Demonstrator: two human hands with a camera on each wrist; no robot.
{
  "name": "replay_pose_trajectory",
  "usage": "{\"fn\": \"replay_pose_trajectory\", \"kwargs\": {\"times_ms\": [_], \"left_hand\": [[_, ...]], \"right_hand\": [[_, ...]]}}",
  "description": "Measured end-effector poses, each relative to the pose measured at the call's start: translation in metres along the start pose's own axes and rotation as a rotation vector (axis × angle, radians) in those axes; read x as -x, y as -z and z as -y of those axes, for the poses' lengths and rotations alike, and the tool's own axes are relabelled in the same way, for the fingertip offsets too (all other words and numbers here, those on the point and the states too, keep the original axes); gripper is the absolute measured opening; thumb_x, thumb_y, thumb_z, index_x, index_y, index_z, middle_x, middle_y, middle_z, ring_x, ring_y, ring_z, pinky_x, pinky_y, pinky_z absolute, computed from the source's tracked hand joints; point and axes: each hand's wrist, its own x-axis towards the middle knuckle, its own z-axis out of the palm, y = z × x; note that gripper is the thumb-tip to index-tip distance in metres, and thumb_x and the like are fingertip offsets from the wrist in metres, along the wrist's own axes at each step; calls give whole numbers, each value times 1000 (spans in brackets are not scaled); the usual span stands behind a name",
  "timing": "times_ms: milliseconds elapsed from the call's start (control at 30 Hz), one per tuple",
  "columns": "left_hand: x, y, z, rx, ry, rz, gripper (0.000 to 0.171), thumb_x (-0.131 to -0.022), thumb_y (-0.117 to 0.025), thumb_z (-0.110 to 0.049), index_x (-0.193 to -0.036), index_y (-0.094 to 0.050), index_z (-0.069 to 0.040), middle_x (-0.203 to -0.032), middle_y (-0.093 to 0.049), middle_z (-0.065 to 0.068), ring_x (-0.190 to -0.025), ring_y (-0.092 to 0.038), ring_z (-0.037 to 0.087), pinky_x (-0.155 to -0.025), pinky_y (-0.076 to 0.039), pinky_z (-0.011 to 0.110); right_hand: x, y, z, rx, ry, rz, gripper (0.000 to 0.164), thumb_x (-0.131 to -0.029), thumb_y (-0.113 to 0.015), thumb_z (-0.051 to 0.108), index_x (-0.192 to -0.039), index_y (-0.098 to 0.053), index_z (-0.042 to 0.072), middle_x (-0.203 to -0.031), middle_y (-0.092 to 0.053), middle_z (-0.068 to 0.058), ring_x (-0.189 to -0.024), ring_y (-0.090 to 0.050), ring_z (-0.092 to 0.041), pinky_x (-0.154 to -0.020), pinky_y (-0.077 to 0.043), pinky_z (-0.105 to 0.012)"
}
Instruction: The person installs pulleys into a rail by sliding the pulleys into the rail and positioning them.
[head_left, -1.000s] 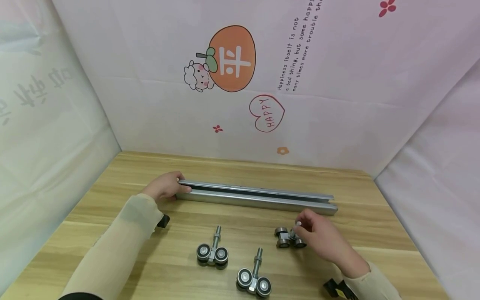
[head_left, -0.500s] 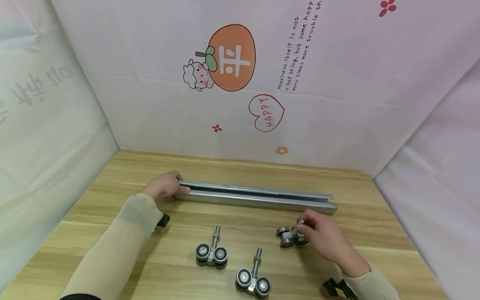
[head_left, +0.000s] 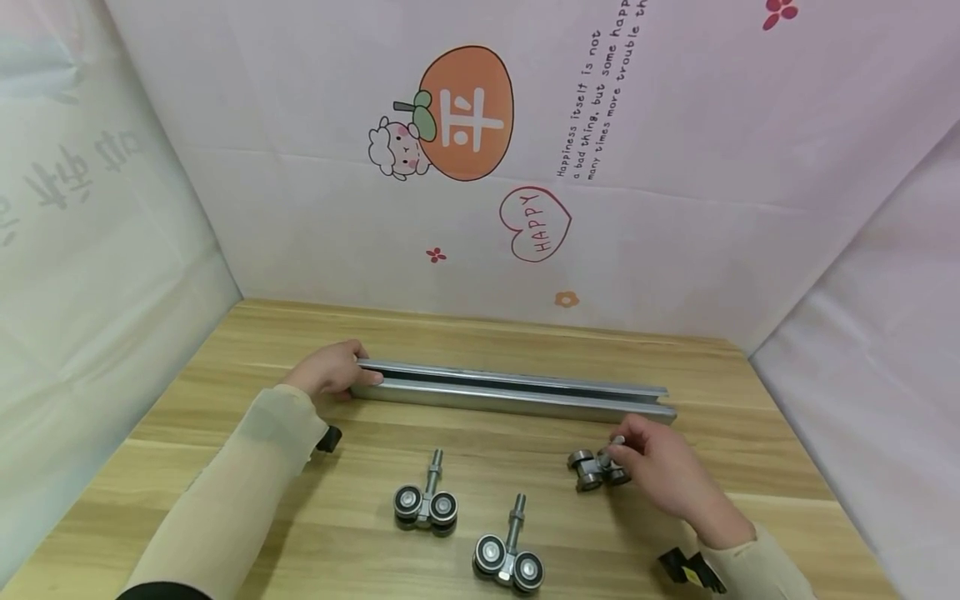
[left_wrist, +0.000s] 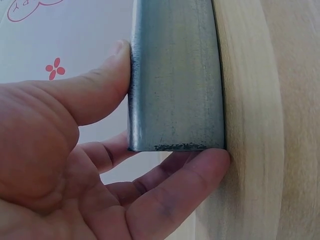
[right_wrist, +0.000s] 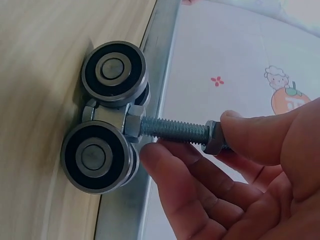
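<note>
Pinching a silver threaded bolt [right_wrist: 175, 129] near its hex nut [right_wrist: 214, 138]: the right hand [head_left: 663, 468], thumb on the nut, fingers curled beneath the shank. The bolt belongs to a steel roller trolley with black-faced round wheels [head_left: 590, 471], held at the near side of the long grey metal channel rail [head_left: 510, 398], close to its right end. Cannot tell whether the wheels touch the table.

Left hand [head_left: 330, 371] grips the rail's left end, thumb against one edge, fingers wrapped about the cut end. Rail lies lengthwise across the pale wood-grain table [head_left: 517, 458], slot up.

Two more steel trolleys stand nearer the person, apart from each other: a left one [head_left: 425, 504] and a front one [head_left: 510, 562], bolts pointing towards the rail. Behind the table, a white printed backdrop [head_left: 300, 225] with orange fruit figure and red heart. Cream sleeves [head_left: 240, 483] on both arms.
</note>
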Motion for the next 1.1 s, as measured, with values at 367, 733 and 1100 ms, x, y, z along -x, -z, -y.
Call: {"fn": "replay_pose_trajectory", "kwargs": {"times_ms": [367,733,1100], "left_hand": [[3,-1,-1,44,-10,6,41,-85,-69,-31,-110,-49,-4,-101,-55,13,-85,-55,26,-71,-50,38],[3,-1,-3,56,-5,4,42,-85,-70,-31,-110,-49,-5,-101,-55,13,-85,-54,27,-71,-49,38],[3,-2,-3,40,0,11,41,-85,-69,-31,-109,-49,-5,-101,-55,13,-85,-54,27,-71,-49,38]], "right_hand": [[1,17,-12,88,-11,5,7,-91,-63,19,-87,-57,16,-73,-56,0,-61,-46,-17,-52,-38,-33],[1,30,-28,147,-76,-32,8,-92,-60,20,-91,-60,13,-80,-59,-2,-65,-48,-17,-54,-38,-33],[1,40,-47,159,-86,-67,9,-92,-58,18,-93,-59,9,-76,-58,-2,-62,-47,-18,-52,-37,-33]]}}
